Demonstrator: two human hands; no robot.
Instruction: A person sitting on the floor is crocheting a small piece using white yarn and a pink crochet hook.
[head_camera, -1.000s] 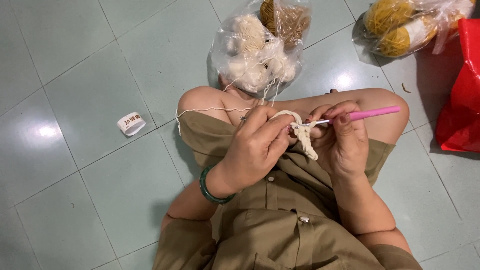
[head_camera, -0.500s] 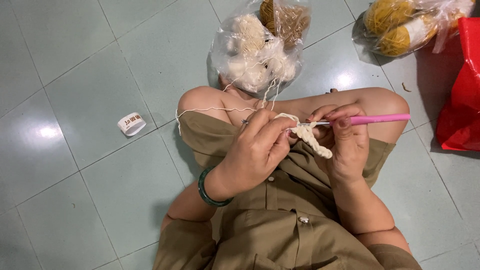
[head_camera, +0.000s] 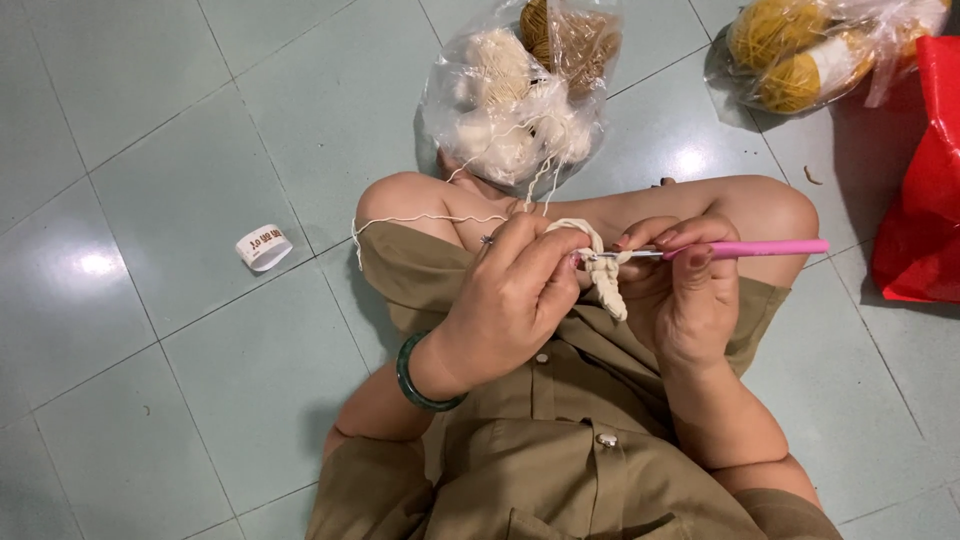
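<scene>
Crochet barely begun: short cream yarn strip (head_camera: 606, 282) pinched in left hand (head_camera: 512, 300), pink-handled metal crochet hook (head_camera: 745, 249) clamped in right hand (head_camera: 690, 300) fingers.

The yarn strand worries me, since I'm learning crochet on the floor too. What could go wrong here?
1. The strand runs taut over the knee into the bag; it may snag there.
2. The left hand pinches the small piece close to the hook; loops might slip off.
</scene>
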